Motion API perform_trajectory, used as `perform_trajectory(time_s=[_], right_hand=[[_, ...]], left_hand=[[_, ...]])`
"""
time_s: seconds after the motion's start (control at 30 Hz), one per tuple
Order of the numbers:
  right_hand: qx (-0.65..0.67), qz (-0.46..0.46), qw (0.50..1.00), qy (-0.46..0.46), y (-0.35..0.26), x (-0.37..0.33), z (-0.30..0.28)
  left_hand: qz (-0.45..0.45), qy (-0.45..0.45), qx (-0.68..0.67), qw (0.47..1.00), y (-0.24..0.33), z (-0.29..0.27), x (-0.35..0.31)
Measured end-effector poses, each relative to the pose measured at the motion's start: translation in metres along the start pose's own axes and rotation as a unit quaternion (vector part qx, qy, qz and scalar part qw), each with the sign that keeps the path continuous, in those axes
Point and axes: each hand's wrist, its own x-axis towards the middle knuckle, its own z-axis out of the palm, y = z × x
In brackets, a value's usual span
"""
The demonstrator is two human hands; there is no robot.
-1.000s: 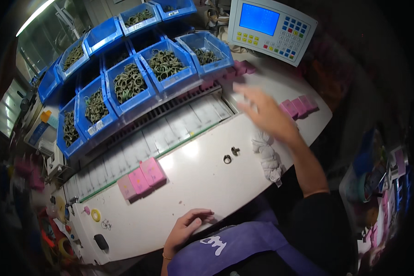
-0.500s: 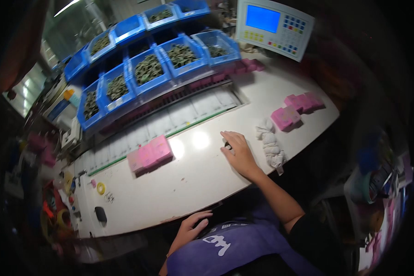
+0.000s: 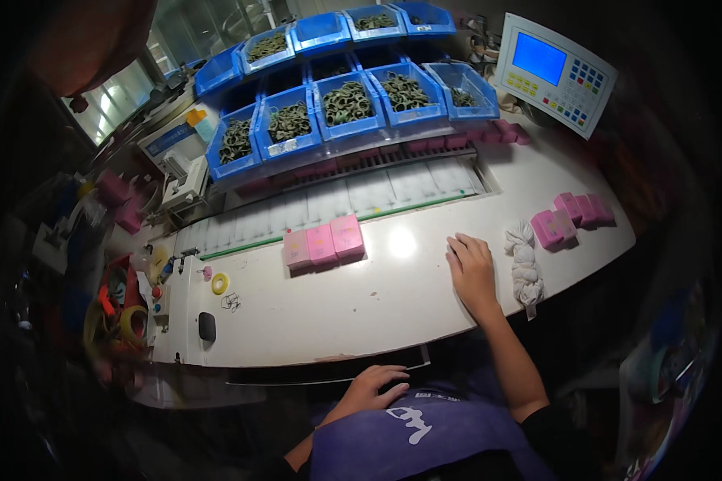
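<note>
Twisted white cloth (image 3: pixel 525 271) lies right of centre, just beside the right hand (image 3: pixel 472 272). That hand sits palm down on the worktop (image 3: pixel 425 301); cannot tell its grip (underside hidden). Left hand (image 3: pixel 373 390), lower centre: relaxed, nothing seen in it. Progress, judged: pink blocks (image 3: pixel 322 244) look set out, three abreast at centre; ring-like pieces (image 3: pixel 348 104) plentiful in blue bins (image 3: pixel 356 128), upper centre. What remains: unclear.

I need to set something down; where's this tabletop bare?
Widest, nearly bare: between the row of three pink blocks and right hand. Smaller: between the right end of the recessed panel and the right-hand pink blocks. Crowded: the left end, by the yellow tape roll and black oval object, and the right, around the white cloth.
</note>
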Motion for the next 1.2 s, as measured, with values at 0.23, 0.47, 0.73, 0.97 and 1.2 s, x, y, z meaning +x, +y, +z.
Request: perform_trajectory(time_s=[0.23, 0.47, 0.73, 0.97, 1.2], right_hand=[[-0.066, -0.019, 0.997, 0.043, -0.005, -0.018, -0.020], [0.025, 0.017, 0.999, 0.021, 0.007, -0.019, -0.030], [0.394, 0.028, 0.902, -0.175, -0.077, -0.018, -0.034], [0.325, 0.080, 0.936, -0.109, -0.062, 0.016, -0.014], [0.282, 0.094, 0.944, -0.141, -0.051, 0.018, 0.006]], left_hand=[[-0.179, -0.016, -0.432, 0.884, 0.008, -0.020, 0.015], [-0.201, 0.006, -0.690, 0.696, 0.019, -0.028, 0.062], [-0.131, -0.058, -0.838, 0.526, -0.009, -0.010, 0.113], [-0.122, 0.065, -0.847, 0.513, -0.017, -0.088, 0.117], [0.111, 0.270, -0.775, 0.561, -0.003, -0.315, 0.238]])
